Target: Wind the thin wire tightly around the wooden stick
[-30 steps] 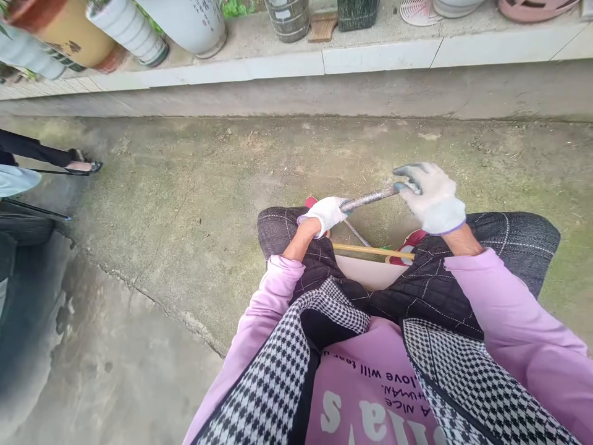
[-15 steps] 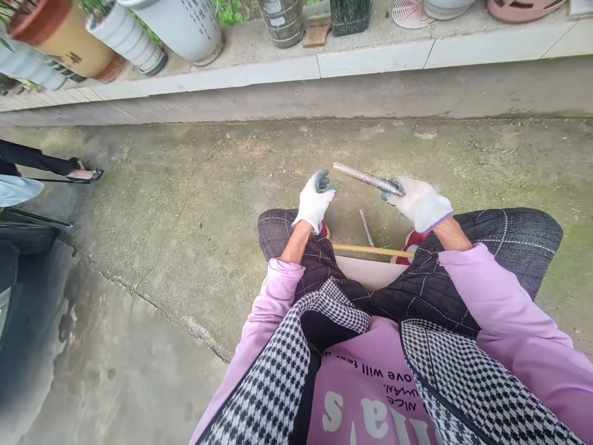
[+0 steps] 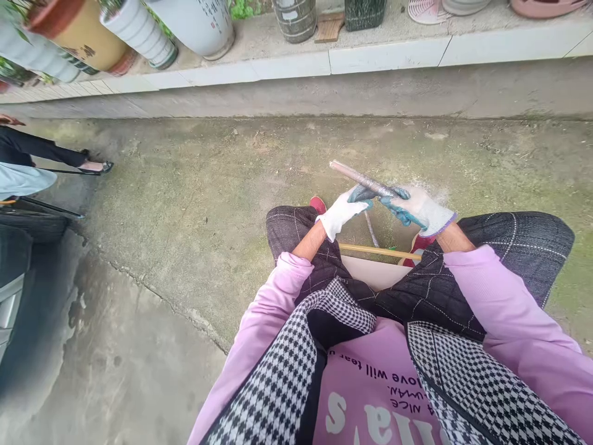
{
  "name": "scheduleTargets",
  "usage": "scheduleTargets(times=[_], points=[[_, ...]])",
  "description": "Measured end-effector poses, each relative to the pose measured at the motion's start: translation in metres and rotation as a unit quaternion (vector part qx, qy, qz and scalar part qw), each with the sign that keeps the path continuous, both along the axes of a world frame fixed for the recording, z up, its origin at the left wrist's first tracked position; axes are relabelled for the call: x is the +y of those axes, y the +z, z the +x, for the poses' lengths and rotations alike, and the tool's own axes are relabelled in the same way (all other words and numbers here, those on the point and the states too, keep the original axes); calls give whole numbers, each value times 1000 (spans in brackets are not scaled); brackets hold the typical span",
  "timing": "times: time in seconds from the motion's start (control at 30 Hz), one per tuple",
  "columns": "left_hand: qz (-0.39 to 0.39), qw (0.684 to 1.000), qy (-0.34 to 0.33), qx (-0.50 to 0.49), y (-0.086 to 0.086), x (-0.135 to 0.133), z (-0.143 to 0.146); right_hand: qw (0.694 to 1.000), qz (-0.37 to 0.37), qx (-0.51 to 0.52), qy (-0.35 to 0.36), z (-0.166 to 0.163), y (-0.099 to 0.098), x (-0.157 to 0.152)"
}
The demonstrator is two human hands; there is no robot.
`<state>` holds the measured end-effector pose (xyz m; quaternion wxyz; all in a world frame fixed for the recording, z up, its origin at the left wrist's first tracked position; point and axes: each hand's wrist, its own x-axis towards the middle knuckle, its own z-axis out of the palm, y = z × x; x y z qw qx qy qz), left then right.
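Observation:
A short stick point(image 3: 356, 175), bare and pale brown at its far end and silvery grey nearer the grip, slants up and left in front of my knees. My right hand point(image 3: 419, 207), in a white glove with blue-grey fingers, is closed round its lower right end. From the left, my left hand point(image 3: 347, 209), gloved alike, has its thumb and fingers closed on the stick's middle, close beside the right hand. Below them a thinner silvery stick point(image 3: 371, 230) lies on the ground between my feet, its upper end hidden behind my gloves.
A yellow pole point(image 3: 380, 250) and a pale panel point(image 3: 370, 272) lie between my thighs. Ahead runs a low tiled ledge point(image 3: 384, 60) with flower pots point(image 3: 192, 28). At the left are another person's leg point(image 3: 50, 148) and part of a vehicle point(image 3: 13, 278).
My left hand has moved right from beside the stick and closed on it. The stick and my right hand have shifted slightly. The view has turned a little to the left.

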<state>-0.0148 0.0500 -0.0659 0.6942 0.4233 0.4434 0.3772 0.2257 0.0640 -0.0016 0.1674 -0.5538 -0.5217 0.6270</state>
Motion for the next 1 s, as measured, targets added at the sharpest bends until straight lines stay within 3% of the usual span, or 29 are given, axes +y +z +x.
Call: scheduleTargets(times=[0.23, 0.4, 0.57, 0.73, 0.87, 0.93, 1.0], points=[[-25, 998, 50, 24, 14, -9, 3, 997, 56, -18, 47, -3, -5, -1], [-62, 995, 68, 48, 26, -8, 10, 976, 154, -110, 103, -1, -13, 2], [-80, 993, 57, 66, 33, -9, 10, 959, 218, -156, 90, -5, -17, -2], [-46, 997, 21, 60, 39, -14, 2, 981, 167, -99, 18, -7, -19, -2], [-31, 996, -4, 89, 43, -15, -2, 994, 34, 93, -35, 9, -9, 4], [-27, 991, -7, 135, 45, -14, -4, 986, -12, 164, 11, 23, -3, 6], [-17, 983, -16, 183, 46, -13, -6, 981, -47, 149, 118, 36, 0, 7]])
